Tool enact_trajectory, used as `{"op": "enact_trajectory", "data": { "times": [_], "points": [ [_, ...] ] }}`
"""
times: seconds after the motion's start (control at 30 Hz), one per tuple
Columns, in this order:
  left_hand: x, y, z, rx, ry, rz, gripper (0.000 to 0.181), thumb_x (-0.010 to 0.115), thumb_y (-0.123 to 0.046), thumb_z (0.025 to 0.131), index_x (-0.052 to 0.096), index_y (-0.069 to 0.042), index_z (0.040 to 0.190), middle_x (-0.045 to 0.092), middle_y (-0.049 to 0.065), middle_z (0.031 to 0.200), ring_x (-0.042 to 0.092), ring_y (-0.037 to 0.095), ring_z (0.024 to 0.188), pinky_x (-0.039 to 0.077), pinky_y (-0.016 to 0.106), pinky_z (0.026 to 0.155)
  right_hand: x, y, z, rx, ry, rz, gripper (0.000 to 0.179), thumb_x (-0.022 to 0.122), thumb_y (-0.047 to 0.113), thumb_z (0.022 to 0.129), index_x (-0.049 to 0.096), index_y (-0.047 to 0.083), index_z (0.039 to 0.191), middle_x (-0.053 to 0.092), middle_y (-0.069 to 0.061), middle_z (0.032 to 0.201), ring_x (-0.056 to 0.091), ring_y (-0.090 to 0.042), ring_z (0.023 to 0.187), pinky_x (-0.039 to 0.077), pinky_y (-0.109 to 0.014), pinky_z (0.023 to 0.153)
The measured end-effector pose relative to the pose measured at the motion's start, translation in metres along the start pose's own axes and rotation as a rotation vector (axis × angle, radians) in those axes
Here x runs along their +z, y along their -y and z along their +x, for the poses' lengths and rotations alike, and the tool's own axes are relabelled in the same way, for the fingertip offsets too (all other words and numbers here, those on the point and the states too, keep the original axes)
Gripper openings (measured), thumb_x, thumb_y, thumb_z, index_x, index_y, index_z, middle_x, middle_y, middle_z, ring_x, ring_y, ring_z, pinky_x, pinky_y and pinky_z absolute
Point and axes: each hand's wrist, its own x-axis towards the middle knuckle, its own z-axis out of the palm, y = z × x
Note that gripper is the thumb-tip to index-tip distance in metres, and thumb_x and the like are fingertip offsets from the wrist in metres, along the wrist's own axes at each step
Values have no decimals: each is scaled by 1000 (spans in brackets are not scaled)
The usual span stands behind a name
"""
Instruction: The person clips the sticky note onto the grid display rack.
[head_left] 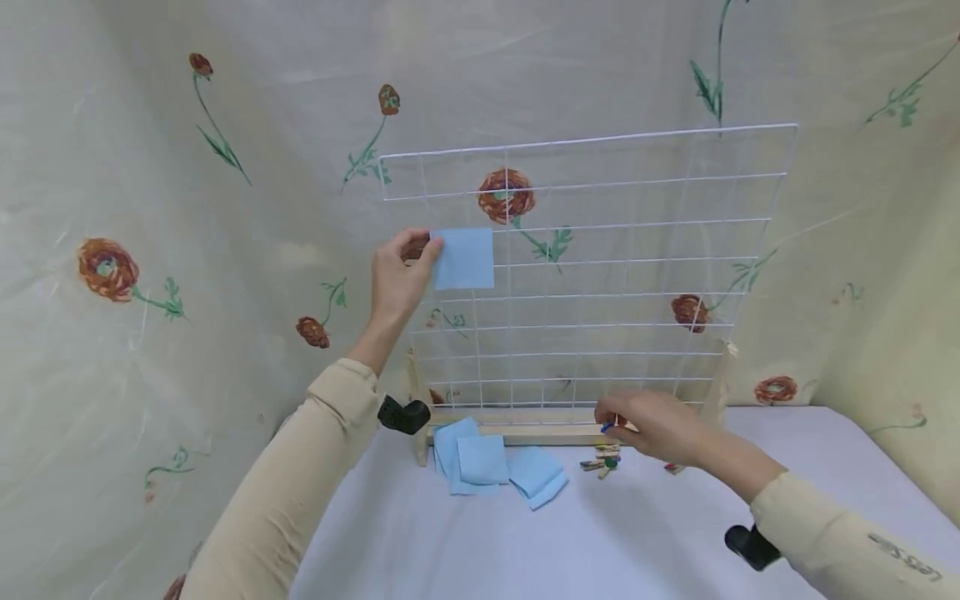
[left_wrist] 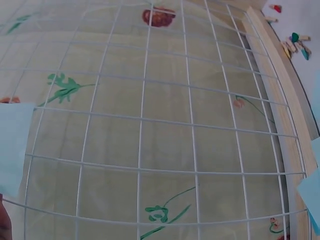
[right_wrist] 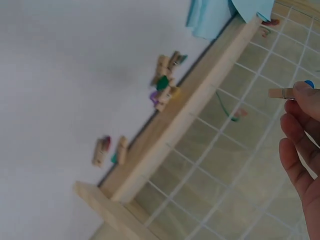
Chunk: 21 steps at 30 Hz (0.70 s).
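Note:
My left hand (head_left: 405, 271) pinches a light blue square sheet (head_left: 464, 259) by its upper left edge, up against the white wire grid (head_left: 570, 262). In the left wrist view the sheet (left_wrist: 14, 147) shows at the left border, with just a bit of a finger below it. Low in front of the grid, my right hand (head_left: 654, 423) pinches a small wooden clothespin (right_wrist: 280, 93) between thumb and forefinger. A blue ornament (right_wrist: 309, 84) sits on the clothespin by the thumb. The other fingers of that hand are loosely bent.
More light blue sheets (head_left: 482, 460) lie on the white table (head_left: 480, 550) before the grid's wooden base (head_left: 551, 435). Right of them is a pile of clothespins (head_left: 602, 461) with colored ornaments. Two more clothespins (right_wrist: 102, 151) lie near the base's end. A flowered curtain (head_left: 247, 333) hangs behind.

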Motion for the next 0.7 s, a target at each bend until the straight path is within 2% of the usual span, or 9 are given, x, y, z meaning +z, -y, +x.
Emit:
{"op": "enact_trajectory", "data": {
  "times": [0.17, 0.33, 0.53, 0.7],
  "points": [
    [-2, -5, 4, 26, -22, -7, 23, 65, -23, 90, 68, -6, 105, 72, 10, 100, 64, 17, 84, 51, 24, 74, -25, 3, 18, -35, -12, -42, 15, 70, 13, 85, 61, 17, 96, 63, 7, 87, 58, -3, 76, 52, -18, 65],
    [0, -5, 5, 43, -14, -17, 22, 65, -21, 90, 68, -5, 104, 72, 11, 99, 66, 19, 81, 52, 23, 72, -48, 3, 31, -71, -59, -83, 17, 71, 9, 83, 63, 15, 95, 64, 4, 88, 60, -6, 77, 54, -20, 67],
    [3, -5, 5, 31, -12, -14, 22, 65, -22, 90, 68, -6, 105, 71, 9, 100, 65, 18, 81, 52, 24, 73, -68, 6, 44, -95, -38, -112, 17, 70, 6, 83, 64, 12, 97, 67, 0, 90, 62, -9, 78, 56, -23, 69],
    [7, -7, 8, 55, -23, -9, 23, 65, -21, 90, 68, -5, 105, 72, 10, 99, 66, 19, 81, 54, 26, 74, -84, 8, 53, -109, -47, -157, 17, 71, 7, 82, 65, 13, 97, 67, 0, 91, 62, -10, 78, 56, -26, 69]
  ]
}}
